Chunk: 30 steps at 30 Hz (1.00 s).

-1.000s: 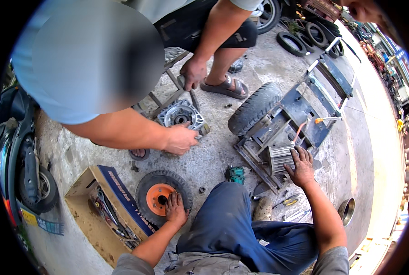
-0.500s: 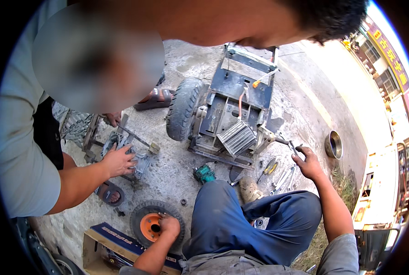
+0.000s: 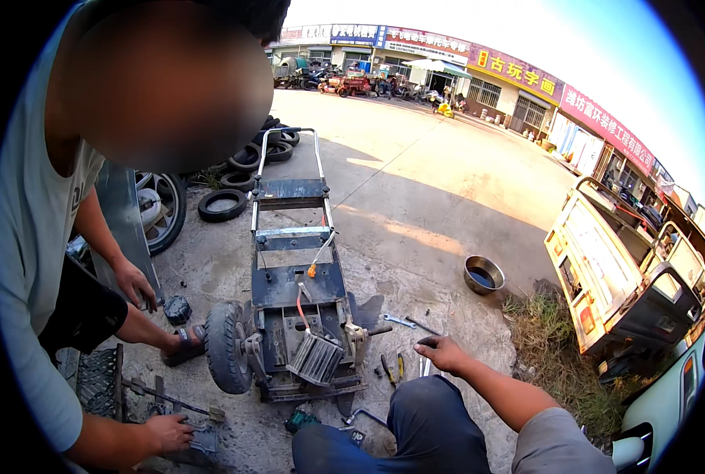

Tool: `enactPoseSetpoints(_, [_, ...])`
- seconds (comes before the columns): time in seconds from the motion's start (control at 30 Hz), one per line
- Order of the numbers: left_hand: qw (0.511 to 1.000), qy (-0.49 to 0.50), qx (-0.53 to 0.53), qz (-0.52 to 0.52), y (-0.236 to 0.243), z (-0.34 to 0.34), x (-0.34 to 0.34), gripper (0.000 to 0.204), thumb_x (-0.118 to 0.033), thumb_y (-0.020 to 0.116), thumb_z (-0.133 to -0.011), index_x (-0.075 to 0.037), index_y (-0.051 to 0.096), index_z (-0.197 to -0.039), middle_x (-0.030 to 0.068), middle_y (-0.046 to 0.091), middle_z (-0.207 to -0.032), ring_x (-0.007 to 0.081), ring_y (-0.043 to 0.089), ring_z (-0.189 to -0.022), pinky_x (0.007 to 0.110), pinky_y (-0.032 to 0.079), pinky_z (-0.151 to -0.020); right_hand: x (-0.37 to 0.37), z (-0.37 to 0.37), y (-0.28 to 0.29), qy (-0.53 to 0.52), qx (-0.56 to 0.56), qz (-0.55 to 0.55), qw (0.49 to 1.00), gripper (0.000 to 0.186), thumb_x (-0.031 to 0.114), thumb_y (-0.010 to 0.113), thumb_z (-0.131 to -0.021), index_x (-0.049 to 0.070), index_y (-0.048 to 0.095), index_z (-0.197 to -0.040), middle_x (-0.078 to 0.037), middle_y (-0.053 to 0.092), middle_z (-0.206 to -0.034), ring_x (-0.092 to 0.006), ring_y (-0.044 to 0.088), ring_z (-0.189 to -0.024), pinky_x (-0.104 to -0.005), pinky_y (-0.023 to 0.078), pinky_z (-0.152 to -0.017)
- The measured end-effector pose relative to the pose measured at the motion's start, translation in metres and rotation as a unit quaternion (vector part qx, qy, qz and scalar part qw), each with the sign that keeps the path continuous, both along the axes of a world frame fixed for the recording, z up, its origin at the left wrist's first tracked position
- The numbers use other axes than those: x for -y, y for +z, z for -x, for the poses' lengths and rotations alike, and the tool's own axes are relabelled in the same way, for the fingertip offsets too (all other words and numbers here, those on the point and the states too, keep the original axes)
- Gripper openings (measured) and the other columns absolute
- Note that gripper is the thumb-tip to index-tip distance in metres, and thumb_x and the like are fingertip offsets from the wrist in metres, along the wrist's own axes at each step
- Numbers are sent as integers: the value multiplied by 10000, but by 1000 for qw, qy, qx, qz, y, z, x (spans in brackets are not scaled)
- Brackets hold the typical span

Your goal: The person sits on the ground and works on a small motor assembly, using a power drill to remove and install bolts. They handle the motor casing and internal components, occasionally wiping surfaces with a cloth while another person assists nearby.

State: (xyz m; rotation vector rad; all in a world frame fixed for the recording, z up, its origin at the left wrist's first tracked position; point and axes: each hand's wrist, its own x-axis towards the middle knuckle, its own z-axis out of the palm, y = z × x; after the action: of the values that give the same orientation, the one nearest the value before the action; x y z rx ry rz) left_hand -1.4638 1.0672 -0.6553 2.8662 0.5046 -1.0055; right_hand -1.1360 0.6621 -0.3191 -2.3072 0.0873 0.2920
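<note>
One small cart frame (image 3: 297,308) on the ground, with one wheel (image 3: 228,357) showing; one metal bowl (image 3: 484,275); two wrenches (image 3: 400,321); about four loose tyres (image 3: 223,205) stacked; one of my hands (image 3: 443,353) in sight; two hands of another person (image 3: 135,283).

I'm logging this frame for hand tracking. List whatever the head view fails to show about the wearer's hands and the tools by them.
- Left hand: not in the head view; it lies past the lower edge, behind the dark trouser knee.
- Right hand: seen from the back; whether its fingertips grip a tool is hidden.
- Hand tools on the concrete: too small to tell their kinds, apart from a wrench.
- Co-worker's hand at the lower left: the part it holds is dark and cut by the edge.
</note>
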Motion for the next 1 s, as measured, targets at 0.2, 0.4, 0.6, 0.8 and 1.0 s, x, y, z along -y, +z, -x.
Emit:
enactPoseSetpoints(0.2, [1000,25,-8,7,10,-23,0,189,-248,608,-911,-164,778,-922,71,745,-1006,257,709,-962,418,570,-809,-49,-10,-3,62,3,-54,997,534,423,663,-968,-35,664,-1242,-183,697,-1222,-250,642,-1164,-352,471,-1025])
enactPoseSetpoints(0.4, [999,34,-32,16,11,-30,3,218,-254,597,-920,-136,766,-989,96,731,-1068,275,690,-1025,430,559,-844,-69,-21,-77,58,103,-102,988,443,365,656,-979,-32,688,-1174,-159,744,-1055,-234,700,-997,-365,527,-894])
enactPoseSetpoints(0.6, [992,66,-92,49,-10,-8,-7,261,-261,586,-929,-109,755,-1056,120,717,-1131,294,671,-1087,443,549,-878,-86,-51,-98,41,129,-68,988,388,305,671,-957,-45,699,-1123,-213,737,-1034,-279,718,-988,-375,535,-889])
enactPoseSetpoints(0.8, [976,136,-155,72,-19,13,-9,312,-268,574,-938,-81,744,-1123,145,703,-1193,312,652,-1150,455,539,-913,-113,-123,-118,97,203,21,974,424,332,679,-925,-33,689,-1140,-244,705,-1109,-363,689,-1041,-423,530,-920])
enactPoseSetpoints(1.0, [948,290,-119,56,7,11,-15,353,-280,593,-929,-48,735,-1155,174,696,-1212,339,644,-1175,467,533,-930,-188,-136,-140,268,276,131,914,525,401,695,-892,41,628,-1268,-183,600,-1289,-345,546,-1250,-482,414,-1058])
